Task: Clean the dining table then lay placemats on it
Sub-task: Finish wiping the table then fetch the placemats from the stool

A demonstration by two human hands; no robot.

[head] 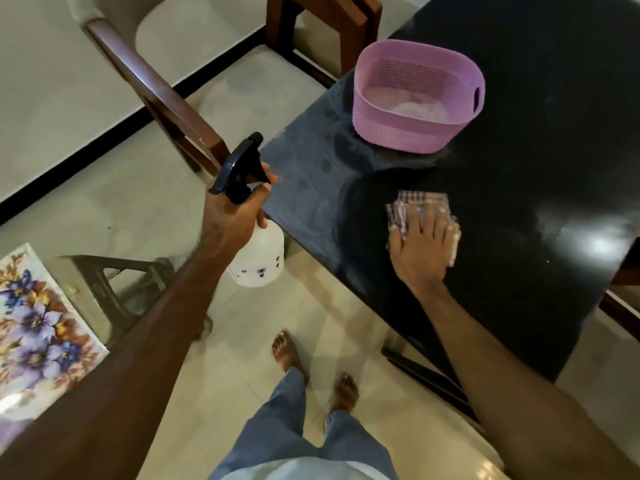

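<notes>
Head view: nearest to the camera, bare feet and blue trousers are seen on the pale tiled floor, beside the near edge of the dark dining table (502,209). To the left, a floral placemat (38,327) is seen lying on a low surface, next to a plastic stool (114,289); it is judged to be kept there, well apart from the table, until the cleaning is finished.

A white spray bottle (259,254) is held by the left hand (235,216), the fingers curled around its neck under the black trigger. It is kept off the table's edge, over the floor, probably so that the wet surface stays free for wiping.

On the table, a checked cloth (419,206) is pressed flat by the right hand (420,251), the fingers straight and spread over it, not closed around it. A broad contact is given in this way. Dull smears are seen on the table to the left of the cloth, which suggests that the wiping is not completed.

Farther away, a pink plastic basket (419,98) stands on the table, and beyond it wooden chairs (156,88) are seen.
</notes>
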